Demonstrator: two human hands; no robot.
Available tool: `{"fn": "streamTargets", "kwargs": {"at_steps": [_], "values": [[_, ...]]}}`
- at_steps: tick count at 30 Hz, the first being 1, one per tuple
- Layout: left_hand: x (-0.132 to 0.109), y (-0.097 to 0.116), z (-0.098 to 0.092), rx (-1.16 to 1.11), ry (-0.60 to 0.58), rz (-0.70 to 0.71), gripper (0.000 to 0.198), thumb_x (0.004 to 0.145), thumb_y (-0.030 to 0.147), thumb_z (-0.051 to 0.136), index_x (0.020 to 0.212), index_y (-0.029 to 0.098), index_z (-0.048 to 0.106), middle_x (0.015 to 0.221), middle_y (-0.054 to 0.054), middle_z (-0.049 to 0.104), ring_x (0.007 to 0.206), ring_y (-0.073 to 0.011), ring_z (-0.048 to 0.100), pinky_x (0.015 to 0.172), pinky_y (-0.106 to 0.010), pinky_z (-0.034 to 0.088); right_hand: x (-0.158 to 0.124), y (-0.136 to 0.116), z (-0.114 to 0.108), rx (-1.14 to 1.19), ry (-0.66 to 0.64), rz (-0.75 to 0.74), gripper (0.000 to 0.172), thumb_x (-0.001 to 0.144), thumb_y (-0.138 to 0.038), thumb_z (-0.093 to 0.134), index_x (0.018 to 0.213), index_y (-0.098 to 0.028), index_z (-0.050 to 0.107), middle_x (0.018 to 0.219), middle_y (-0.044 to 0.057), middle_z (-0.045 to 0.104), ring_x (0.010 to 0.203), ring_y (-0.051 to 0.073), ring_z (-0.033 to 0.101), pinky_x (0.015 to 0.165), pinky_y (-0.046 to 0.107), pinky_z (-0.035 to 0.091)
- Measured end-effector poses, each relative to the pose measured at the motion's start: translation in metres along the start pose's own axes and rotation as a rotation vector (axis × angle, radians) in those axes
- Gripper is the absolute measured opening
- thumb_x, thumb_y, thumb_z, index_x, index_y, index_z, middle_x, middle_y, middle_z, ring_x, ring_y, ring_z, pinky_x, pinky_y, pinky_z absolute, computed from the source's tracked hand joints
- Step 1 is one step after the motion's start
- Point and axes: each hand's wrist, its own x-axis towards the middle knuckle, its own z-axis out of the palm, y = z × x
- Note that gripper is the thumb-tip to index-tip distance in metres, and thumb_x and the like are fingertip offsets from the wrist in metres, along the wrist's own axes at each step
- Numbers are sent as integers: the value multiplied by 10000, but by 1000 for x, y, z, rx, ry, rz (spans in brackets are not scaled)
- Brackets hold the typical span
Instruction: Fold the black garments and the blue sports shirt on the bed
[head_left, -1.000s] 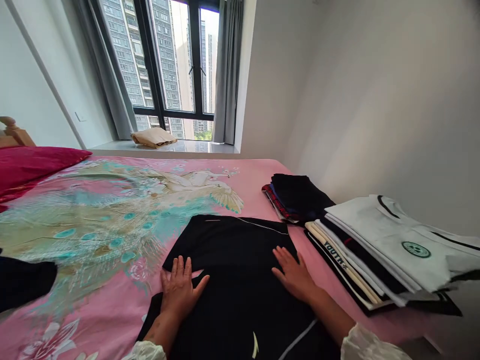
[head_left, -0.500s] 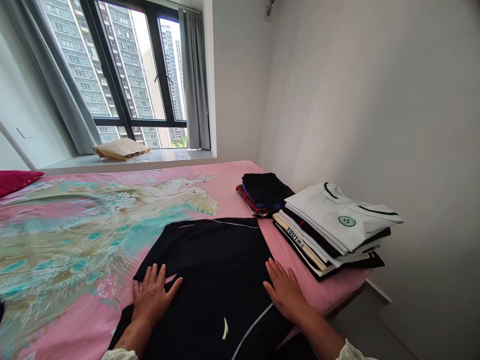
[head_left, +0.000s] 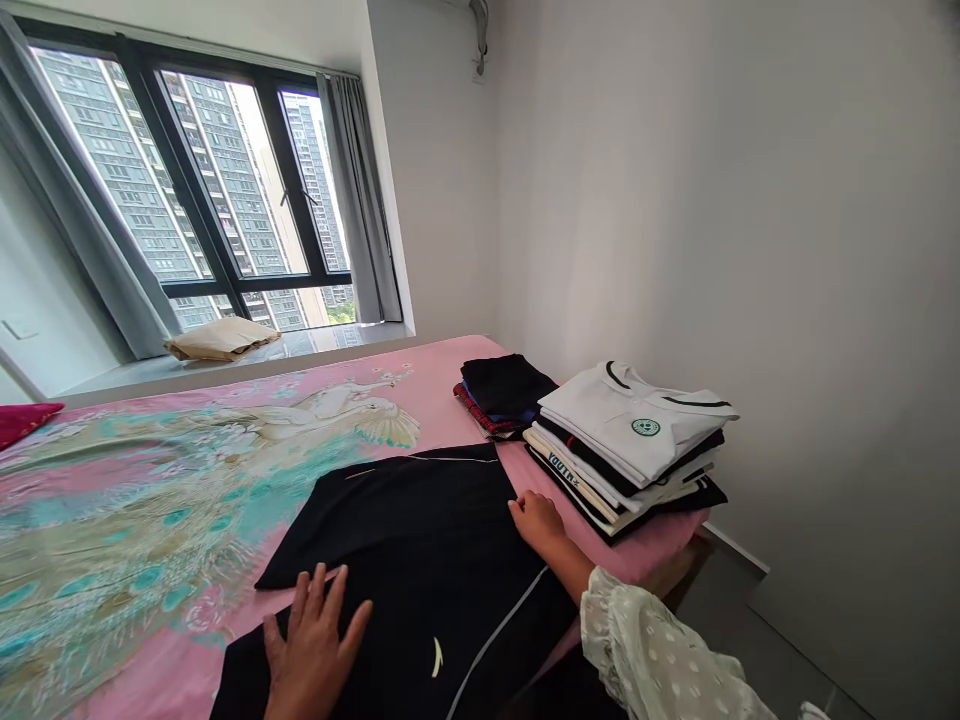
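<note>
A black garment (head_left: 405, 530) with thin grey piping and a small pale logo lies spread on the pink bed. Its exact kind I cannot make out. My left hand (head_left: 311, 640) is open over its lower left part, fingers apart and pointing away from me. At the garment's right edge, my right hand (head_left: 538, 522) has its fingers curled in and closed on the cloth. Part of the garment runs out of view at the bottom.
A stack of folded shirts (head_left: 637, 430), a white one with a green badge on top, stands near the bed's right edge. Behind it is a smaller folded pile (head_left: 506, 385), black on top. The peacock-print bedsheet (head_left: 150, 520) stretches left, and a beige bundle (head_left: 221, 338) lies on the windowsill.
My right hand has gone from lying flat to curled fingers at the garment's right edge, slightly farther away. My left hand stays spread but sits lower. The view has shifted right.
</note>
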Motion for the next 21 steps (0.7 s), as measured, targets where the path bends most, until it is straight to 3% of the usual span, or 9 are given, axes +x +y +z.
{"fn": "streamTargets", "kwargs": {"at_steps": [3, 7, 11, 14, 17, 19, 21], "values": [[-38, 5, 1, -10, -10, 123, 599, 839, 509, 315, 1385, 266, 354, 1517, -15, 201, 1408, -226, 65, 1097, -554, 20, 1, -2, 4, -12, 2, -3, 376, 868, -475, 382, 953, -194, 617, 1013, 94, 649, 1003, 252, 562, 776, 336, 422], [-64, -5, 8, 4, -128, 64, 618, 828, 519, 332, 1392, 267, 331, 1513, -8, 191, 1403, -233, 94, 1094, -575, 46, 1, -1, 5, -33, -7, -19, 352, 889, -425, 371, 1009, -183, 596, 997, 101, 656, 970, 242, 586, 770, 333, 430], [-67, -12, 10, 39, -182, 6, 628, 826, 505, 338, 1399, 251, 313, 1512, -13, 180, 1404, -231, 84, 1087, -585, 75, -4, -2, 0, -45, 17, -74, 388, 910, -364, 326, 1164, -150, 528, 1116, 128, 620, 1045, 240, 559, 855, 348, 409], [-67, -4, 4, 22, -160, 50, 613, 843, 496, 308, 1403, 247, 306, 1516, -6, 155, 1405, -221, 64, 1095, -571, 56, -16, -10, 1, -46, 36, -203, 459, 925, -359, 286, 1328, -168, 395, 1403, 99, 406, 1295, 206, 336, 1024, 342, 276], [-64, 0, -1, -14, -157, 96, 605, 856, 510, 283, 1410, 267, 282, 1520, -3, 144, 1406, -219, 64, 1092, -577, 35, -30, -10, 6, -56, -47, -338, 482, 921, -421, 298, 1374, -267, 348, 1485, -4, 284, 1372, 155, 175, 1100, 351, 137], [-61, -12, 0, -8, -201, 89, 631, 844, 534, 303, 1417, 275, 255, 1520, -7, 151, 1405, -230, 77, 1086, -592, 11, -35, 1, 9, -72, -112, -360, 495, 909, -439, 321, 1378, -282, 351, 1485, -18, 283, 1374, 162, 181, 1108, 390, 109], [-60, -38, 4, 14, -242, 48, 663, 831, 548, 319, 1426, 272, 223, 1523, -9, 149, 1404, -239, 81, 1082, -602, -2, -36, 19, 9, -91, -139, -326, 522, 912, -425, 310, 1398, -236, 324, 1486, 16, 282, 1371, 185, 194, 1106, 434, 97]]}}
